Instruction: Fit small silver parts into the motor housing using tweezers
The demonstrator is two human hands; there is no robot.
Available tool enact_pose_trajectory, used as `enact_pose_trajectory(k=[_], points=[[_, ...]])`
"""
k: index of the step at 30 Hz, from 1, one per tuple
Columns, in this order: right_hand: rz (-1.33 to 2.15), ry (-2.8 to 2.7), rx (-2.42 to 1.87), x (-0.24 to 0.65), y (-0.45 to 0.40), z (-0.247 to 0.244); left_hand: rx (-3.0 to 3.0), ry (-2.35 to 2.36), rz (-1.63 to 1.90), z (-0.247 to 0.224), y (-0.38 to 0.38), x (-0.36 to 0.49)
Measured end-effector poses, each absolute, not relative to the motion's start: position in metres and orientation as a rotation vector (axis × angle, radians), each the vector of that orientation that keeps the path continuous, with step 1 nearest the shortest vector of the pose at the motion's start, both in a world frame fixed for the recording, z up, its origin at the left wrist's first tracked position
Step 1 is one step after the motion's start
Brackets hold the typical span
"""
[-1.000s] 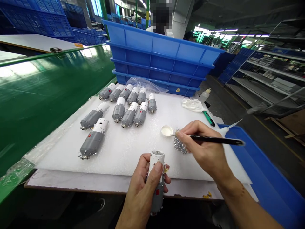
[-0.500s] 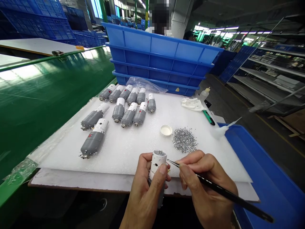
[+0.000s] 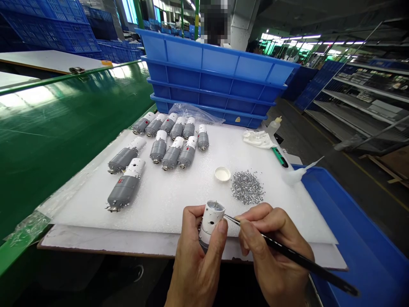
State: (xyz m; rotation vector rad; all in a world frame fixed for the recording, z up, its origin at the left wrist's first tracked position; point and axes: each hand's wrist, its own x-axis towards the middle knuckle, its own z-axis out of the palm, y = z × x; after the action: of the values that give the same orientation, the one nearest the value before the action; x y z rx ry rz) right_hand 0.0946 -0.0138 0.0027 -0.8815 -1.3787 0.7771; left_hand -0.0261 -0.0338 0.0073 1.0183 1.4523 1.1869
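My left hand (image 3: 198,256) grips a white and grey cylindrical part (image 3: 211,219), tilted with its white end up and its lower end hidden in my fingers. My right hand (image 3: 271,243) holds long black-handled tweezers (image 3: 287,249), whose fine tip almost touches the white sleeve. Whether the tip holds anything is too small to tell. Behind my hands lie a heap of silver granules (image 3: 247,186) and a small white dish (image 3: 222,173) on a white foam sheet (image 3: 179,200). Several similar grey and white parts (image 3: 172,155) lie in rows on the sheet.
Stacked blue crates (image 3: 217,72) stand behind the foam. A green belt (image 3: 64,128) runs along the left, and a blue tray (image 3: 354,230) sits at the right. A plastic bottle (image 3: 274,127), white cloth (image 3: 257,139) and green-handled tool (image 3: 279,157) lie beyond. A person (image 3: 215,25) stands far back.
My right hand has moved from over the silver heap to beside the part, bringing the tweezers tip to its white sleeve. My left hand has tilted the part's top to the right.
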Motion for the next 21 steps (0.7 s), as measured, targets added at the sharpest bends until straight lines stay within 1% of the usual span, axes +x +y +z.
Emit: enact_pose_trajectory(k=[21], points=[[0.785,-1.370,-0.895,0.0946,-0.0148,0.0013,1.036,1.503,1.200,0.0072,-0.0335,-0.0239]])
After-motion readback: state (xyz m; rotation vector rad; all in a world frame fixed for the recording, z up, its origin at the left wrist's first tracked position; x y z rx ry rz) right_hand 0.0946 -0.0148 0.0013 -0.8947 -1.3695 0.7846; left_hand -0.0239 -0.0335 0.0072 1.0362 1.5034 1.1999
